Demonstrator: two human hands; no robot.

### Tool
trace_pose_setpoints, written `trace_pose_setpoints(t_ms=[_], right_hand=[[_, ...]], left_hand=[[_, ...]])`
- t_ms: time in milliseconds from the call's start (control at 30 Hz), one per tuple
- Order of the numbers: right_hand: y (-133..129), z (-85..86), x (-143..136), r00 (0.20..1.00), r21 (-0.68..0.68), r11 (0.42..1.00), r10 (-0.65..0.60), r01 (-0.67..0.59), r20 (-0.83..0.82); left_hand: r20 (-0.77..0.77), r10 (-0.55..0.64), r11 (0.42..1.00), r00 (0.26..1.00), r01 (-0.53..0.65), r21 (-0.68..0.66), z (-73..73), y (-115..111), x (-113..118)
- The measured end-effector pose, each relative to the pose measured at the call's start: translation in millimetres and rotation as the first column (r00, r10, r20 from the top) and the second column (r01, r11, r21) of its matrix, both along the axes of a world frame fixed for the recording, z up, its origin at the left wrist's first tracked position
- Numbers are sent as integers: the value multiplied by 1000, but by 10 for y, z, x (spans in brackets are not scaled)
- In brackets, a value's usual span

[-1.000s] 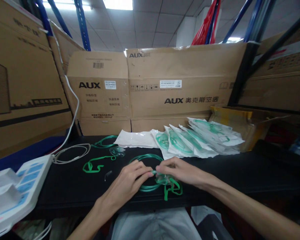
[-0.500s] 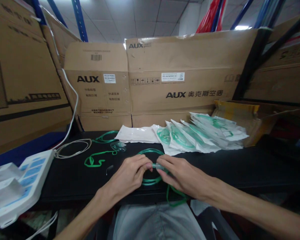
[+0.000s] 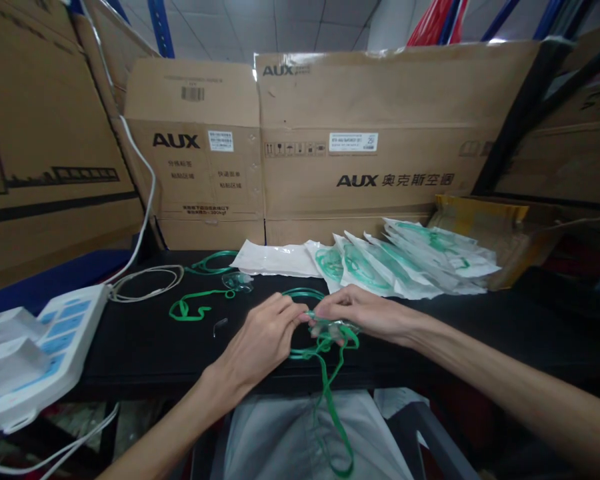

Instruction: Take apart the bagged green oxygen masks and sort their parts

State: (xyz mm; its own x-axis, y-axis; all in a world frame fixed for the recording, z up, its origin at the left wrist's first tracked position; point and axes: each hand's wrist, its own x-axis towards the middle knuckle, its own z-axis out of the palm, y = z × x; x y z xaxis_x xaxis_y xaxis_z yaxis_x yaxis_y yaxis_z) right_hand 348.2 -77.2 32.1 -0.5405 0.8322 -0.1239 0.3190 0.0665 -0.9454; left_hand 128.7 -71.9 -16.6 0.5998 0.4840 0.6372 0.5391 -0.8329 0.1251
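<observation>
At the table's front edge my left hand (image 3: 265,337) pinches the end of the green oxygen tubing (image 3: 304,291), whose coil lies behind and beneath my fingers. My right hand (image 3: 367,315) is closed on a clear oxygen mask (image 3: 334,328), fingertips almost touching those of the left. The joint between tube and mask is largely covered by my fingers. From the mask a green elastic strap (image 3: 336,407) hangs in a loop over my lap. Left of my hands lie another green strap (image 3: 190,315), a small clear mask-like piece (image 3: 237,283) and a thin metal strip (image 3: 220,325).
Several bagged mask sets (image 3: 365,267) fan out at the back right, beside a white packet (image 3: 277,259). An open carton (image 3: 480,233) stands further right. A white power strip (image 3: 45,353) and a cable coil (image 3: 150,283) occupy the left. Cardboard walls (image 3: 400,100) close off the back.
The mask has swung up into view beneath my right hand, which has turned. The strap now hangs lower over my lap. The view has tilted slightly downward.
</observation>
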Motion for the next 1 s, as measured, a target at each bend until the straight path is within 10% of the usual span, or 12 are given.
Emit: trace_pose_setpoints(t_ms=[100,200,333,433,567,733,1000], right_hand=[[84,50,63,973,366,918,73,-152,220],[81,74,100,931,729,630,-27,-268,365],[87,-62,131,856,867,306,-221,-394,468],[126,-271,177,856,893,195,-260,-407,447],[80,-604,208,916,906,404,-306,-123,260],[-126,-814,139,768,623,632,-635,461,76],[-114,-677,-76,843,390,752,-515,532,-157]], left_hand=[[-69,-5,993,998,-3,-120,144,6,-110],[-59,25,962,998,-40,-271,337,113,-182],[-224,93,933,970,-164,-321,413,449,-95],[-427,135,877,894,-308,-368,342,749,30],[-506,150,823,849,-391,-412,243,1000,110],[-475,145,830,868,-368,-420,145,994,47],[-302,69,911,951,-184,-370,50,829,-14]])
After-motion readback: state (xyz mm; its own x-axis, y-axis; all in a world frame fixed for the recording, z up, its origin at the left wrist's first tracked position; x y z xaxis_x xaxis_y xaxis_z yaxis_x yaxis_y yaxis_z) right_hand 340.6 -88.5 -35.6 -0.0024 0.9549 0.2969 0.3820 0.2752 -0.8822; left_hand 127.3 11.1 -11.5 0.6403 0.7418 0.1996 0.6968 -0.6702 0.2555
